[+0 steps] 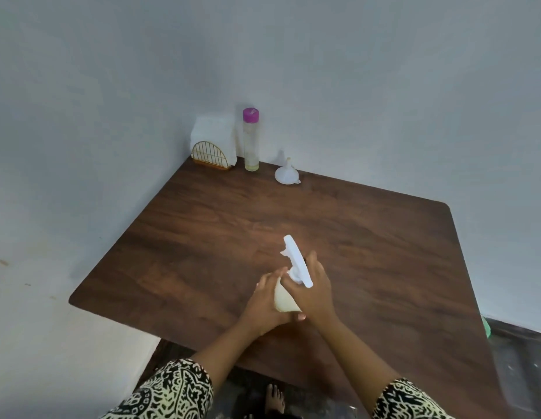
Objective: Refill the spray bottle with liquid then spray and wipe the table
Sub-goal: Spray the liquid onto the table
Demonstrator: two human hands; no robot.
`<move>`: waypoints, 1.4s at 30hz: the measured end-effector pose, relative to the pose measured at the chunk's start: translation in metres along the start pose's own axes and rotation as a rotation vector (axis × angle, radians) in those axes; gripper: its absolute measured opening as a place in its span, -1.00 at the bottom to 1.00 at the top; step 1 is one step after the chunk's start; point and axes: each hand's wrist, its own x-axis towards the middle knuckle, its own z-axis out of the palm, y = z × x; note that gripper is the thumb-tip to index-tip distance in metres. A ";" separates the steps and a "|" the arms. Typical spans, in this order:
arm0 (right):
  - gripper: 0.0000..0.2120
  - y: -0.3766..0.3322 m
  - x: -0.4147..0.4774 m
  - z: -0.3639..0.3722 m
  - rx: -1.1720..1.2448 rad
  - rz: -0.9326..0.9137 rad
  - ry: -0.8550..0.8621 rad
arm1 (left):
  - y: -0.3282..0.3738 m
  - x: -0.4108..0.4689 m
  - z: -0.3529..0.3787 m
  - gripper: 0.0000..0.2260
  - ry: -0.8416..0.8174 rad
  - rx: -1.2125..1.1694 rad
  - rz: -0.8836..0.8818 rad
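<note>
A spray bottle stands near the front middle of the dark wooden table (368, 237). Its pale cream body (283, 300) is gripped by my left hand (264, 300), which wraps round it from the left. My right hand (313, 285) grips the white trigger head (296, 261) at the bottle's neck. A tall clear bottle (251, 140) with a purple cap holds a little yellowish liquid and stands at the far corner. A white funnel (286, 172) sits mouth down to its right. White napkins (214, 137) stand in a gold wire holder (209, 157) at the far left corner.
The table is pushed into a corner between two pale walls. Its left and near edges are free. A bare foot (275, 399) shows on the dark floor below the near edge. Something green (486, 326) lies at the right edge of the table.
</note>
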 end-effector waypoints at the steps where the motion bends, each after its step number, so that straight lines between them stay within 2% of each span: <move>1: -0.69 0.002 -0.007 -0.005 0.045 -0.023 -0.018 | -0.003 -0.004 0.003 -0.03 -0.033 0.018 0.012; 4: -0.42 0.009 -0.020 -0.017 0.153 -0.084 -0.097 | -0.005 -0.014 0.015 -0.02 -0.044 -0.005 -0.002; 7: -0.46 0.013 -0.027 -0.026 0.126 -0.033 -0.114 | 0.000 -0.021 0.021 -0.04 -0.123 0.064 0.003; 10: -0.50 0.017 -0.027 -0.035 0.132 -0.040 -0.098 | -0.004 -0.022 0.014 -0.14 -0.177 0.438 0.028; 12: -0.53 0.017 -0.024 -0.044 0.146 -0.016 -0.108 | -0.015 -0.025 0.010 -0.19 -0.105 0.631 -0.033; 15: -0.55 0.019 -0.018 -0.062 0.175 0.035 -0.189 | -0.031 -0.032 0.009 -0.20 0.061 0.678 -0.157; 18: -0.57 0.028 -0.014 -0.085 0.115 0.017 -0.313 | -0.043 -0.038 0.021 -0.17 0.179 0.768 -0.134; 20: -0.63 0.038 -0.009 -0.099 0.058 0.054 -0.401 | -0.047 -0.037 0.026 -0.21 0.249 0.787 -0.140; 24: -0.79 0.052 -0.001 -0.120 -0.067 0.154 -0.518 | -0.042 -0.038 0.027 -0.19 0.355 0.760 -0.302; 29: -0.95 0.062 -0.002 -0.121 -0.144 0.226 -0.482 | -0.039 -0.038 0.028 -0.18 0.402 0.740 -0.366; 32: -0.85 0.062 -0.004 -0.118 -0.197 0.218 -0.412 | -0.040 -0.039 0.029 -0.20 0.413 0.754 -0.368; 35: -0.89 0.061 -0.008 -0.121 -0.155 0.234 -0.394 | -0.039 -0.040 0.029 -0.20 0.412 0.754 -0.372; 37: -0.93 0.062 -0.010 -0.126 -0.100 0.241 -0.424 | -0.038 -0.040 0.028 -0.20 0.415 0.751 -0.374; 42: -0.86 0.059 -0.018 -0.139 0.036 0.250 -0.495 | -0.038 -0.040 0.029 -0.21 0.419 0.753 -0.370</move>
